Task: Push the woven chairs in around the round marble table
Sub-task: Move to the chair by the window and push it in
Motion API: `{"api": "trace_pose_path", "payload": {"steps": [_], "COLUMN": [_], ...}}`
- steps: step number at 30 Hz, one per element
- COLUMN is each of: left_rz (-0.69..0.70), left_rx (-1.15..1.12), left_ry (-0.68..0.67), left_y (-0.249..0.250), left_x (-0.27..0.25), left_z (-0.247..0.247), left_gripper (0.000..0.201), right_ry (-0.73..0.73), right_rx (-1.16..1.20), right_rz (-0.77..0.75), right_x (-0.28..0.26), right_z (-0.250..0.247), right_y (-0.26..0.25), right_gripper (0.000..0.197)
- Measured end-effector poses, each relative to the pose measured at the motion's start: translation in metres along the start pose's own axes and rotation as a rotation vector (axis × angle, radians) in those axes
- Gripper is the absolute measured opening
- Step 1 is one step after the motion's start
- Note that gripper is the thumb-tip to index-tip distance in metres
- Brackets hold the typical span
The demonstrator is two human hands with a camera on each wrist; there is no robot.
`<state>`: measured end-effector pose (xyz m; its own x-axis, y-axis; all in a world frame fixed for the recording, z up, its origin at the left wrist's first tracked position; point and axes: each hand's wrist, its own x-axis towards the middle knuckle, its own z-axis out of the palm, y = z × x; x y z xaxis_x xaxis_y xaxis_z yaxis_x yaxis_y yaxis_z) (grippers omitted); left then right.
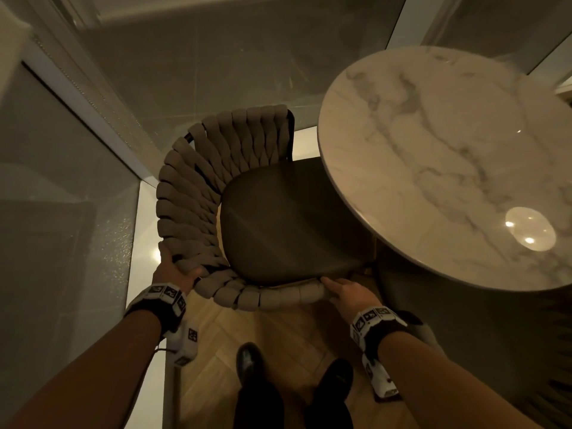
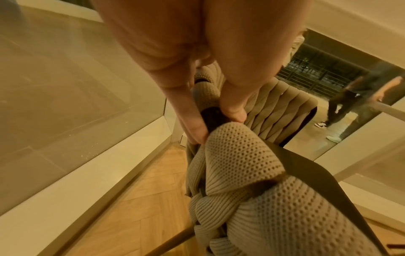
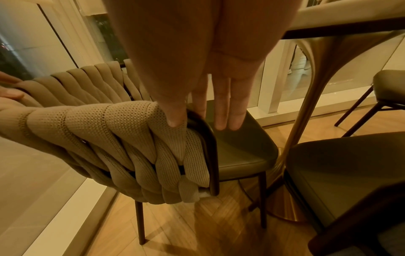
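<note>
Woven beige cord wraps the curved back of the chair point(image 1: 198, 193), which stands on the floor to the left of the surface point(image 1: 458, 156), a round marble top on a flared pedestal point(image 3: 306, 97). The dark seat point(image 1: 288, 218) faces the surface, and its far right part already lies under the marble rim; the back curves round the left and near sides, toward the person.

The left hand point(image 1: 173, 267) grips the back at its near-left bend. The left wrist view shows the thumb and fingers point(image 2: 192, 124) curled round the dark frame tube where the cord parts. The right hand point(image 1: 346, 292) sits at the near-right end of the back, just beside the pedestal. In the right wrist view its thumb presses on the last woven band while the straight fingers point(image 3: 221, 110) reach over the frame end toward the seat; whether they curl under it cannot be told.

Both hands are therefore on the near side of the chair, with the surface ahead and to the right. The push would seem to run from the back toward the pedestal, rightward and slightly away. The left hand, at the outer bend, looks better placed to drive it, the right to steer. A second seat point(image 3: 350, 166) stands close on the right, so the chair's near corner has little room there.
</note>
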<state>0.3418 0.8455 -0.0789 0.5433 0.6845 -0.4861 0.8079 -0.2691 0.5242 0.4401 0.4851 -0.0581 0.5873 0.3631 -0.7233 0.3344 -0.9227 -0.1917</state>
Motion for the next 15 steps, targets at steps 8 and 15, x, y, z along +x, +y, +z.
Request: {"api": "trace_pose_path", "payload": {"steps": [8, 15], "left_rz": [0.095, 0.192], "left_rx": [0.117, 0.361], "left_ry": [0.019, -0.102], "left_y": [0.008, 0.001], "left_x": [-0.032, -0.101], "left_z": [0.011, 0.041], "left_gripper": [0.065, 0.062], "right_ry": [0.039, 0.008], "right_rx": [0.143, 0.295], "right_rz": [0.018, 0.089], "right_x": [-0.025, -0.089], "right_z": [-0.017, -0.003], "right_y": [0.025, 0.099], "right_gripper": [0.045, 0.029]}}
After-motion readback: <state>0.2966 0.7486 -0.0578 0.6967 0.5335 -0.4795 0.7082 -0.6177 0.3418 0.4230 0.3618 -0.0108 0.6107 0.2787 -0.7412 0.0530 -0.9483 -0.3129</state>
